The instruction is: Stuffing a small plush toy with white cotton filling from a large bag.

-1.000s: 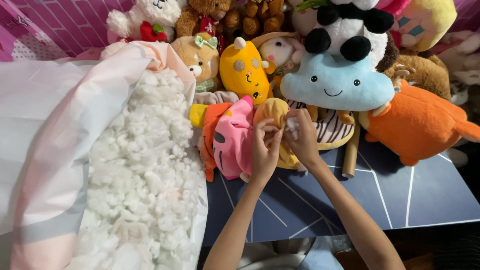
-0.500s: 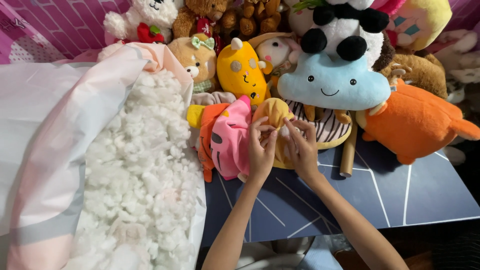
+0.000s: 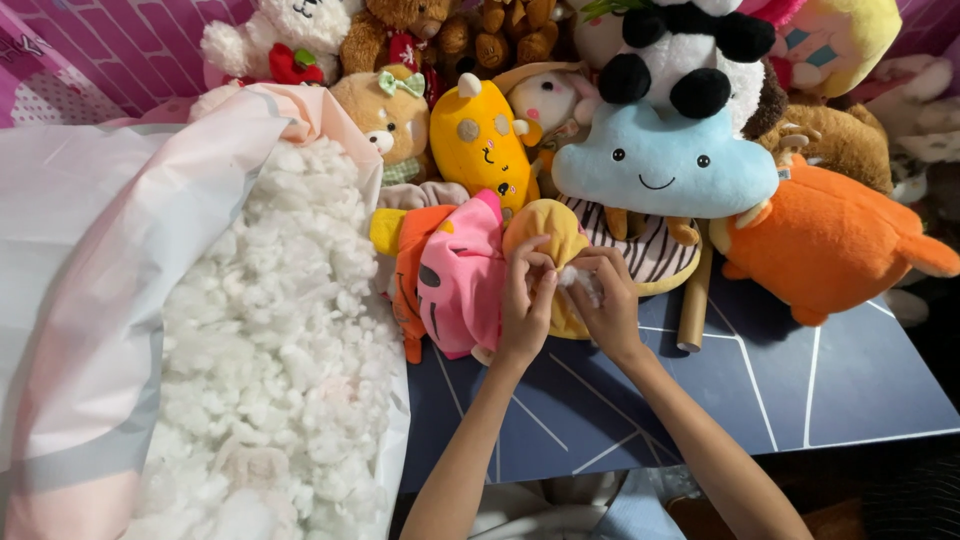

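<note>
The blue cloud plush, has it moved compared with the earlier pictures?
No. The blue cloud plush lies as before, against the orange plush beside it.

One head-worn camera looks steeply down, close over the table (image 3: 800,390)

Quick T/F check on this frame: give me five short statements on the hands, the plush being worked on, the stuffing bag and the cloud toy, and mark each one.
1. Both hands are on the tan-yellow plush toy. True: the left hand and right hand both grip it.
2. The right hand pinches a tuft of white fibre stuffing. True.
3. The big pink-and-white plastic bag of loose white stuffing lies to the right of the hands. False: it lies to their left.
4. The light blue cloud-shaped plush with a smiling face is held in the left hand. False: it rests in the toy pile beyond the hands.
5. The hands work over the dark blue mat with white lines. True.
</note>
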